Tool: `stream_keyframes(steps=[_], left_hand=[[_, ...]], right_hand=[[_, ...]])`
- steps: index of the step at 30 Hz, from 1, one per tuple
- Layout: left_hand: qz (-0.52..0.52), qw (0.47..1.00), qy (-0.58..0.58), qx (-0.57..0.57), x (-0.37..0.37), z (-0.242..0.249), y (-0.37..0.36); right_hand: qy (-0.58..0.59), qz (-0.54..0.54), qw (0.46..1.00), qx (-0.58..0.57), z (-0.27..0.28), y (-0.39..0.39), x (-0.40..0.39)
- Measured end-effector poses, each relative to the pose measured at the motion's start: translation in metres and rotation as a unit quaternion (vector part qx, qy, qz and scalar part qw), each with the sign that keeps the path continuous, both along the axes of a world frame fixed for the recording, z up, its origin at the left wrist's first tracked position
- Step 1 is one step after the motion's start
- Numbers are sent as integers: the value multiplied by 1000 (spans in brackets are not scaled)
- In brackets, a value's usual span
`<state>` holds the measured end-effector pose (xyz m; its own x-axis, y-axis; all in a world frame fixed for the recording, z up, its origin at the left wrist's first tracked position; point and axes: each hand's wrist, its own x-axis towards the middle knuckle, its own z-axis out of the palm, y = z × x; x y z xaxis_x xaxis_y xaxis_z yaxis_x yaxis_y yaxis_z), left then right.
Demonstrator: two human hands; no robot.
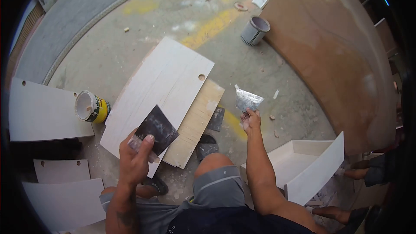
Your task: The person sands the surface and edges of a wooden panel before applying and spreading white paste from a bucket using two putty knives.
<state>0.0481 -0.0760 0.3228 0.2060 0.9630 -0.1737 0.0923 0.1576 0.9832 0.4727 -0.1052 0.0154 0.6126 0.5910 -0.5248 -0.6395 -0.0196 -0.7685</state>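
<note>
My left hand [135, 158] grips a dark, square-edged putty spreader [157, 127] with pale smears, the thumb pressed on its near corner. The spreader overlaps the lower part of a whitish wooden panel [160, 78] that has a round hole near one corner. Off to the right, my right hand [251, 122] has its fingers closed on the near edge of a shiny metal putty scraper [248, 100], held out over the concrete floor. Under the whitish panel lies a bare plywood board [193, 125], with a small dark sheet [216, 119] beside it.
A yellow-and-black tin [102, 109] stands left of the panel, near more white panels [45, 110]. At right sits a pale drawer box [316, 164]. A grey bucket [255, 30] stands by a large brown board [329, 56]. Another person's legs [359, 173] show at far right.
</note>
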Motion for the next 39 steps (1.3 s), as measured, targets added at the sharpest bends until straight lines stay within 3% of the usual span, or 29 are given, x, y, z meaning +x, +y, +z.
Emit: stream_keyframes(steps=[2,3,6,12,18,23,26,29,32,38,39], left_hand=[[-16,1000,-18,7,-8,-1,-4],[-3,997,-22,69,-6,-7,-7],[-39,996,0,76,-22,1,-21],[14,989,-135,63,-43,29,-79],[148,934,-326,2,-75,16,-165],[187,917,-349,-46,-90,-4,-212],[196,914,-352,-49,-89,-10,-218],[220,910,-352,-21,-75,-9,-217],[239,900,-365,-7,-68,-8,-213],[197,919,-338,-56,-84,-20,-215],[189,920,-335,-75,-88,-22,-215]], right_hand=[[-22,34,995,86,72,8,-28],[-30,54,990,129,109,10,-44],[-43,173,947,266,208,4,-93],[-147,323,877,325,310,-42,-200],[-71,368,850,370,314,-104,-294],[-42,397,851,341,283,-118,-317],[-72,469,799,370,271,-116,-324],[18,477,823,307,275,-128,-331],[17,487,831,268,265,-133,-333],[-44,546,796,257,254,-127,-324],[-103,562,777,265,254,-125,-321]])
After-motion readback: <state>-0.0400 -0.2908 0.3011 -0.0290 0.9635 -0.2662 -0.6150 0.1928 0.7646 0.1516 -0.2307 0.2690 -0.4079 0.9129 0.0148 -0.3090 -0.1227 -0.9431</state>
